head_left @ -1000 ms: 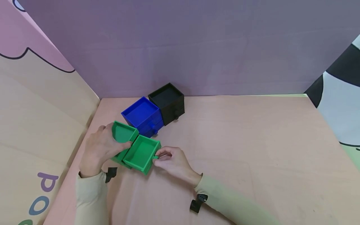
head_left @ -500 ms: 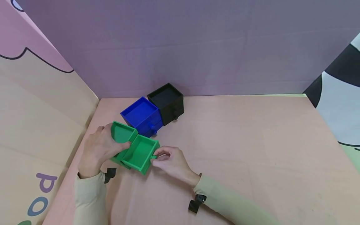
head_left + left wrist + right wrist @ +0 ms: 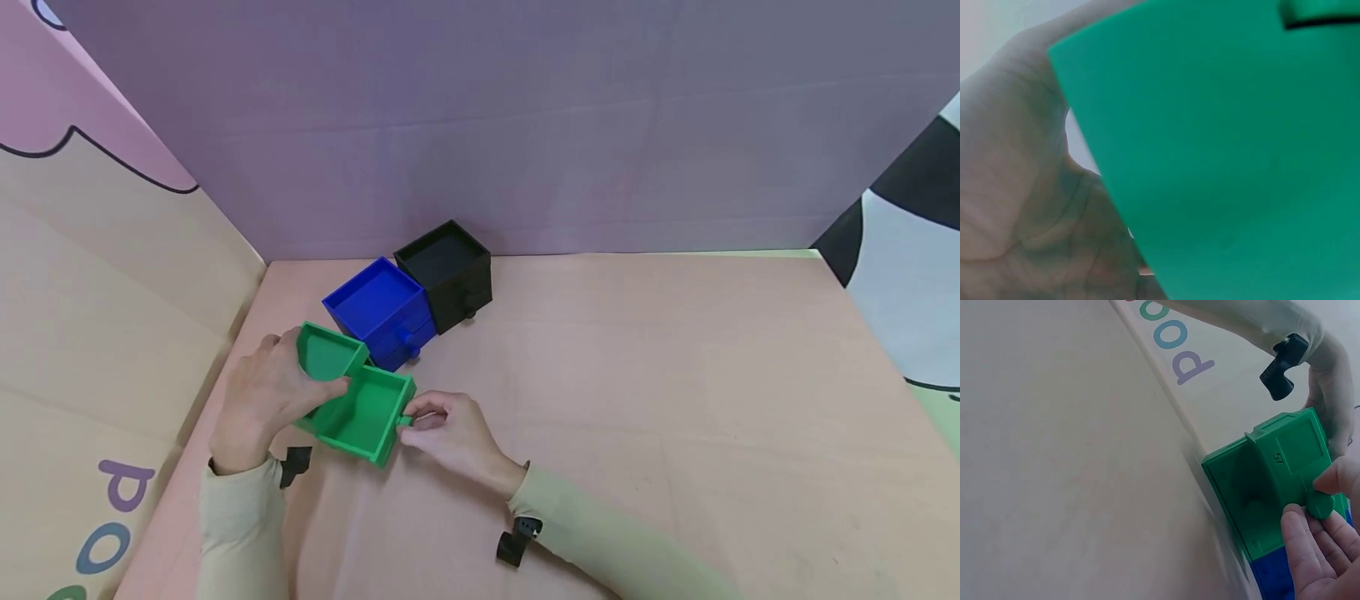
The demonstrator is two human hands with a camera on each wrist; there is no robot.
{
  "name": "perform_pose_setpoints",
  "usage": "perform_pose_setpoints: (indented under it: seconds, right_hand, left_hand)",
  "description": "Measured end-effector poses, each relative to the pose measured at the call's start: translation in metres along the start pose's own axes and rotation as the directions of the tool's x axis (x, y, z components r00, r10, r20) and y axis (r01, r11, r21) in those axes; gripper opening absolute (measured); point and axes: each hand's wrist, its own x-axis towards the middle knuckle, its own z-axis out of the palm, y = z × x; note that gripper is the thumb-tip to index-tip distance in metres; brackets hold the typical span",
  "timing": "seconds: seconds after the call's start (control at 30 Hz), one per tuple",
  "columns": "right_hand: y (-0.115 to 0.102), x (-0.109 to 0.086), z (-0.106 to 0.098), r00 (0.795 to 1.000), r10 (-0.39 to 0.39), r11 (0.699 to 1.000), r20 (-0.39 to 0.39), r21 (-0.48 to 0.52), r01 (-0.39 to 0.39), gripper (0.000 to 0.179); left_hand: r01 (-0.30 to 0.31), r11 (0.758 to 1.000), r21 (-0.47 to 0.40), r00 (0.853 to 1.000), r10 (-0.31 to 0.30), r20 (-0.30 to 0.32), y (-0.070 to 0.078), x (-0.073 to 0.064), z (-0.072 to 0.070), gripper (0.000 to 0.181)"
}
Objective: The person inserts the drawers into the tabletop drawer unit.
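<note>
A green drawer box (image 3: 330, 353) sits at the left, its drawer (image 3: 362, 417) pulled partway out to the right. My left hand (image 3: 266, 396) grips the box's casing, thumb on the near top edge and fingers over the far left side. In the left wrist view the green casing wall (image 3: 1222, 156) fills most of the picture beside the palm. With thumb and fingertips, my right hand (image 3: 453, 435) pinches the round knob (image 3: 1320, 505) on the drawer front, which bears a small raised number in the right wrist view. The drawer's inside is bare.
A blue drawer box (image 3: 377, 300) stands right behind the green one, and a black drawer box (image 3: 444, 260) stands behind that, both with drawers in. A purple wall (image 3: 525, 150) rises at the back; a cream panel with letters (image 3: 120, 333) borders the left.
The green drawer has slid leftward, further into its casing, with my right hand moving along on its knob. The left hand stays on the casing.
</note>
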Motion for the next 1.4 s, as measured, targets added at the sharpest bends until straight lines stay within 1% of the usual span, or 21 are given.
perform_pose_setpoints:
  seconds: [0.27, 0.6, 0.77, 0.9, 1.07, 1.4]
  right_hand:
    - [0.001, 0.004, -0.002, 0.999, -0.003, 1.000, -0.043, -0.017, 0.002, 0.013]
    - [0.002, 0.009, 0.002, 0.999, -0.012, 1.000, -0.033, -0.014, 0.012, 0.013]
    - [0.004, 0.006, 0.000, 0.999, -0.047, 0.999, -0.020, -0.022, 0.046, 0.016]
    - [0.005, 0.000, -0.003, 0.997, -0.078, 0.996, -0.025, -0.046, 0.076, 0.016]
    - [0.005, -0.002, -0.005, 0.993, -0.115, 0.992, -0.033, -0.047, 0.114, 0.015]
    - [0.005, -0.002, -0.002, 0.992, -0.119, 0.992, -0.034, -0.051, 0.118, 0.013]
  left_hand:
    - [-0.008, 1.000, 0.002, 1.000, 0.008, 0.000, -0.001, 0.001, 0.000, 0.102]
    - [-0.011, 1.000, 0.000, 1.000, 0.011, -0.012, 0.001, 0.001, 0.000, 0.099]
    - [-0.013, 1.000, -0.005, 1.000, 0.013, -0.015, 0.001, 0.001, 0.000, 0.099]
    - [-0.013, 1.000, -0.006, 1.000, 0.013, -0.019, 0.001, 0.000, 0.000, 0.099]
    - [-0.018, 1.000, -0.008, 1.000, 0.018, -0.024, 0.001, 0.000, 0.000, 0.098]
    - [-0.021, 1.000, -0.017, 0.999, 0.020, -0.035, -0.001, -0.002, 0.001, 0.096]
